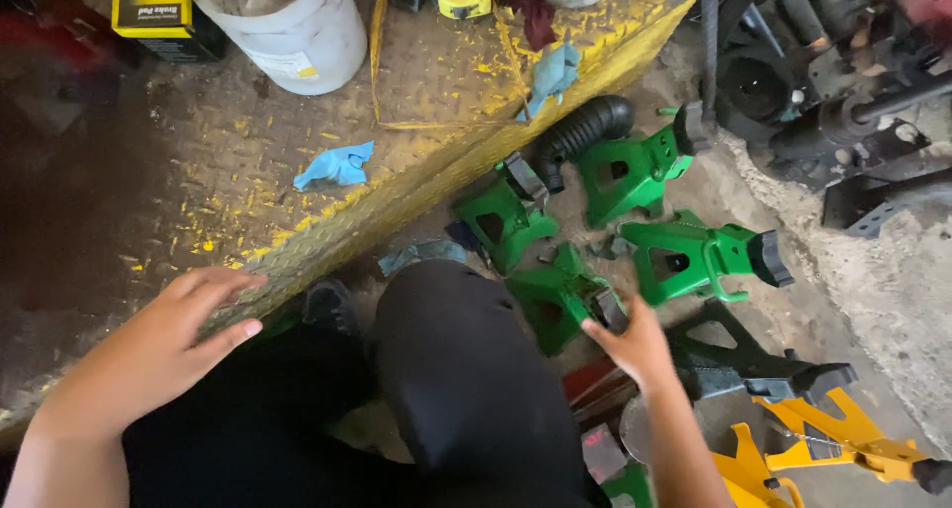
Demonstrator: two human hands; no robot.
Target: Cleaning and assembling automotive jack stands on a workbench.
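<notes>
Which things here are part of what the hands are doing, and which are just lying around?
In hand:
- right hand touching a green jack stand
- left hand flat on the yellow-flecked metal platform
- other green jack stands close by

Lying about:
- white bucket
- blue rags
- black ribbed hose
- yellow jack stands

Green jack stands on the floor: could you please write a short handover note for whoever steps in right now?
Left hand: open, flat on the edge of the yellow-flecked tread plate ramp, holding nothing.
Right hand: open, fingertips at the top of the nearest green jack stand, not yet gripping it.
Three more green jack stands lie tipped over on the concrete: one by the ramp edge, one beside the black ribbed hose, one farther right.
A black stand and yellow stands lie at lower right.
Done: nothing lifted. Left: all stands are on the floor.
</notes>
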